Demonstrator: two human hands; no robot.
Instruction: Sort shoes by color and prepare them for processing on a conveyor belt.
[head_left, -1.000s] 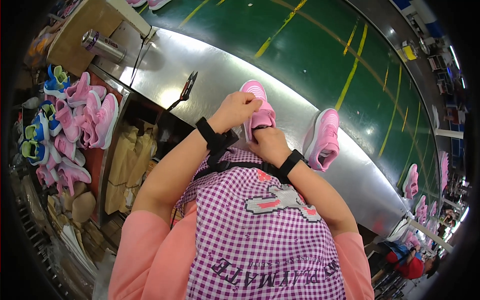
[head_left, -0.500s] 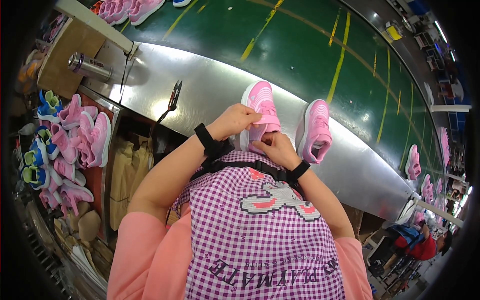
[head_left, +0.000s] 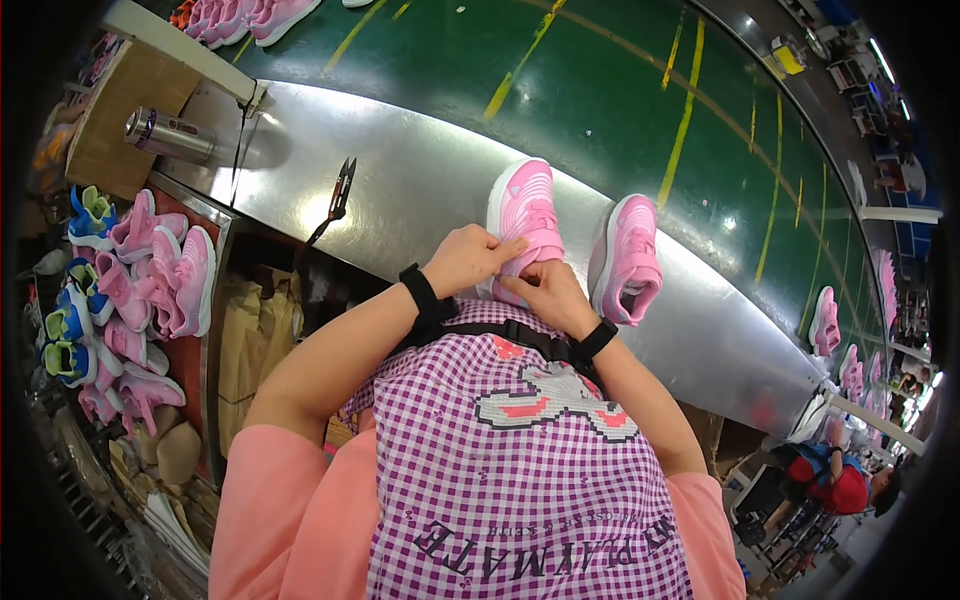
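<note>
While the left pink shoe [head_left: 525, 200] is sitting mid-length on the metal surface [head_left: 420, 170], toe pointing at the far edge, heel end at the near edge, the left hand [head_left: 465, 262] is pinching its strap [head_left: 545, 246] at the left side. Right hand [head_left: 556, 296] is bending thumb and index together at the shoe opening; can't tell if those fingers are gripping anything. Second pink shoe [head_left: 632, 245] is standing just right, toe toward far edge. Snips [head_left: 342, 190] are lying toward the left end, flask [head_left: 175, 137] sitting beyond.
</note>
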